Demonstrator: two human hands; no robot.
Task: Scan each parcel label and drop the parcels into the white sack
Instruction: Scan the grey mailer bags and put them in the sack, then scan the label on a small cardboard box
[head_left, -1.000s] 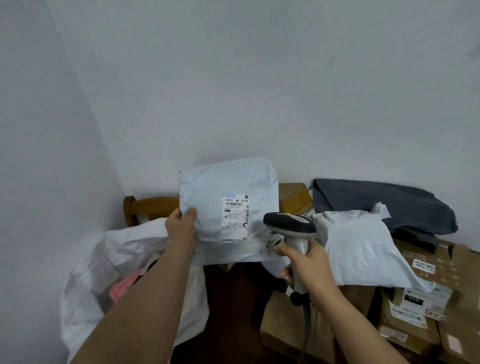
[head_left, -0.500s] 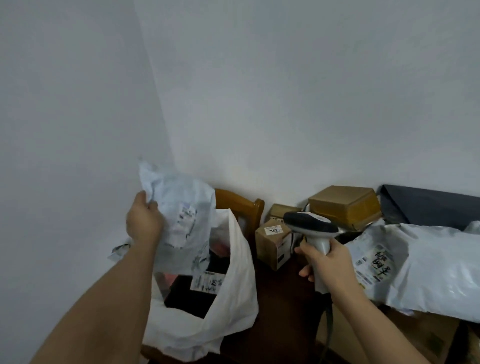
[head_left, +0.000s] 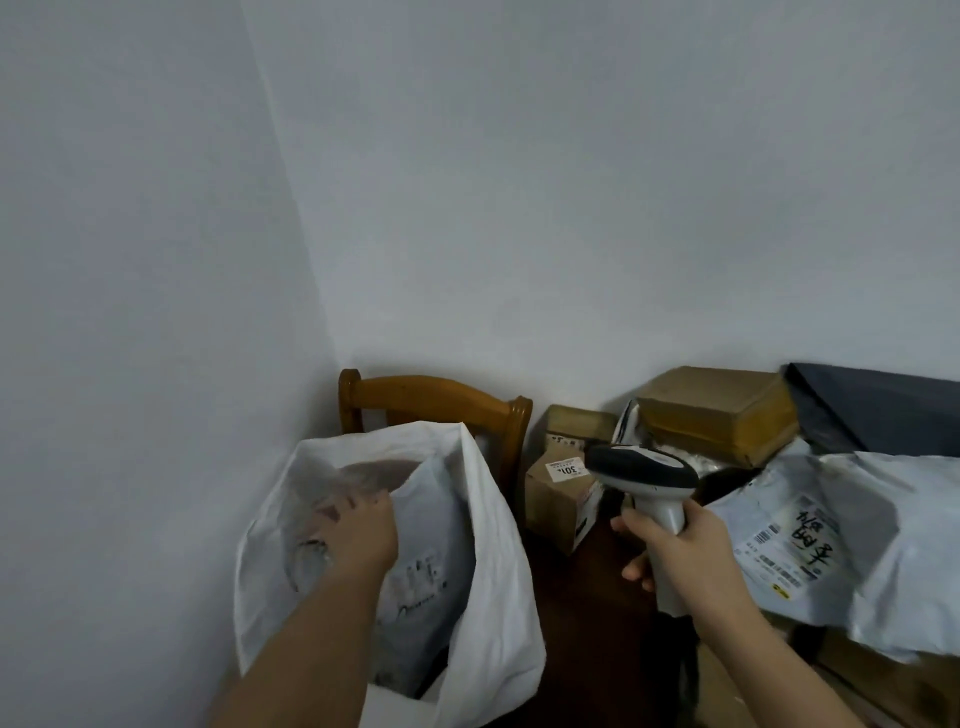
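The white sack (head_left: 491, 525) stands open on a chair at the lower left. Inside it sits a pale grey parcel (head_left: 439, 535) with its printed label facing me. My left hand (head_left: 358, 535) reaches down into the sack and grips the parcel's upper left corner. My right hand (head_left: 680, 556) holds the handle of a white and black barcode scanner (head_left: 644, 467), upright, to the right of the sack. A white mailer (head_left: 795, 540) with a label and black handwriting lies just right of the scanner.
A wooden chair back (head_left: 431, 395) rises behind the sack in the room's corner. On the dark table lie a small cardboard box (head_left: 558, 499), a flat brown box (head_left: 717, 405), a dark grey bag (head_left: 883, 405) and more boxes at the lower right.
My left hand carried the pale parcel from in front of the scanner leftward over the sack, then lowered it inside. The scanner hand stayed roughly in place while my view turned left.
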